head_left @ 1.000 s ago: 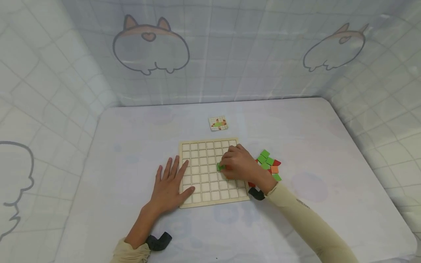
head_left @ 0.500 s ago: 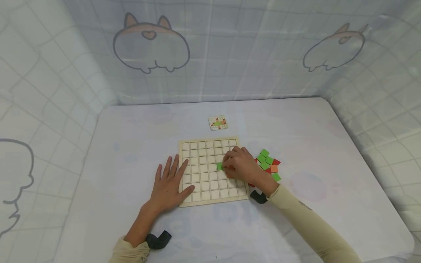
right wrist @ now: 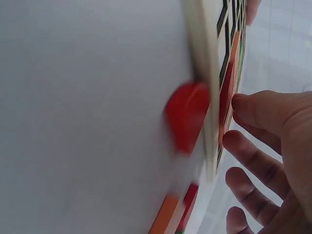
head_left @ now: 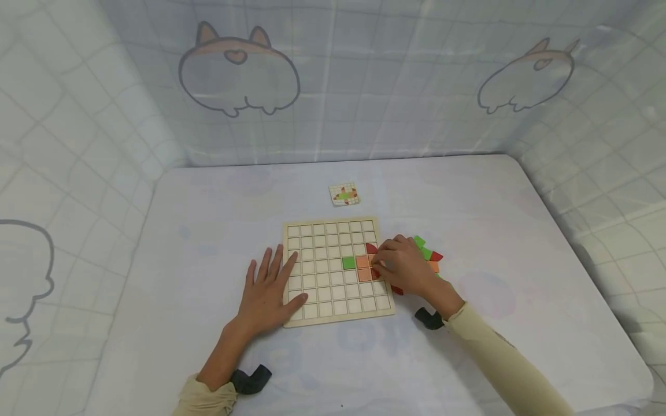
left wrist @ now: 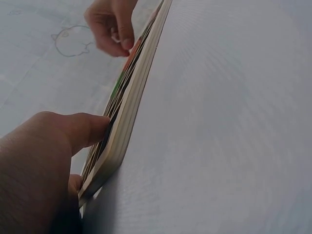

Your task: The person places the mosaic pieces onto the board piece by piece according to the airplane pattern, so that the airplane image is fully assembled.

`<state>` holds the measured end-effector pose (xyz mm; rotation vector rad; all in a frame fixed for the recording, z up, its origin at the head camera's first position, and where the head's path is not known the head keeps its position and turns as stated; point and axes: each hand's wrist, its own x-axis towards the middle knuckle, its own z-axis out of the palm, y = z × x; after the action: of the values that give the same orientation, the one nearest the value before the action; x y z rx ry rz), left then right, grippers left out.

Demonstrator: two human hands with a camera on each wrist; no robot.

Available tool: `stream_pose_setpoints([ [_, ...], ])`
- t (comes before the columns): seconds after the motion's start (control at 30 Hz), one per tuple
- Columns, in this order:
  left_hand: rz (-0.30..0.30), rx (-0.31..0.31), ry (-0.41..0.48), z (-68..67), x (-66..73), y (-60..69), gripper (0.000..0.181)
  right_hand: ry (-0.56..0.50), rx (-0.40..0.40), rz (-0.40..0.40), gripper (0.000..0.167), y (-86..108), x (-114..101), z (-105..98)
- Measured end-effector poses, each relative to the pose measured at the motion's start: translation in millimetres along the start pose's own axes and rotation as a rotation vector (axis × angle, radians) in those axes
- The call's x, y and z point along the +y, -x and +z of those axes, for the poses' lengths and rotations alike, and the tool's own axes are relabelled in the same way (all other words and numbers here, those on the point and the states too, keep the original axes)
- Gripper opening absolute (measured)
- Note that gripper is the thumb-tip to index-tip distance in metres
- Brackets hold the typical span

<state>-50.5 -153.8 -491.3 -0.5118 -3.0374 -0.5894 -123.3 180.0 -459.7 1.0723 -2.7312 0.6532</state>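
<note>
A wooden grid board lies on the table. My left hand rests on its left edge, fingers spread, and its thumb lies on the grid in the left wrist view. On the board sit a green square tile, orange square tiles and red rounded tiles. My right hand hovers at the board's right edge, partly covering these pieces. In the right wrist view its fingers are loosely bent, with nothing visible between them and the thumb.
Loose green tiles, red tiles and an orange tile lie right of the board, partly behind my right hand. A small pattern card lies beyond the board. Dark straps hang at both wrists.
My right hand has moved right, away from the green tile toward the loose pile, uncovering the orange and red tiles on the board. My left hand has stayed put.
</note>
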Motion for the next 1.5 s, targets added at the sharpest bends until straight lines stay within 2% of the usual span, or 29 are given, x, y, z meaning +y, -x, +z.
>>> stream_pose_setpoints([
  [0.3,0.002,0.013,0.012,1.5,0.5,0.7,0.086,0.055,-0.023,0.081,0.009,28.4,13,-14],
  [0.53,-0.008,0.001,0.022,0.5,1.1,0.8,0.086,0.046,0.010,0.159,0.010,46.3,20,-24],
  [0.77,-0.013,-0.004,0.023,0.4,0.7,1.1,0.086,0.075,0.047,0.185,0.015,57.0,29,-28],
  [0.9,-0.002,0.015,0.022,1.1,0.7,1.0,0.086,0.132,0.050,0.237,0.020,60.6,33,-32],
  [1.07,0.000,0.021,0.027,0.2,0.7,0.3,0.086,0.187,0.026,0.298,0.018,61.3,36,-35],
  [1.33,-0.002,0.001,0.018,1.8,-1.4,-0.2,0.086,0.226,0.012,0.270,0.019,56.6,36,-36],
  [1.5,-0.001,0.003,0.027,-0.4,-0.7,0.4,0.086,0.216,0.075,0.199,0.016,50.7,35,-35],
])
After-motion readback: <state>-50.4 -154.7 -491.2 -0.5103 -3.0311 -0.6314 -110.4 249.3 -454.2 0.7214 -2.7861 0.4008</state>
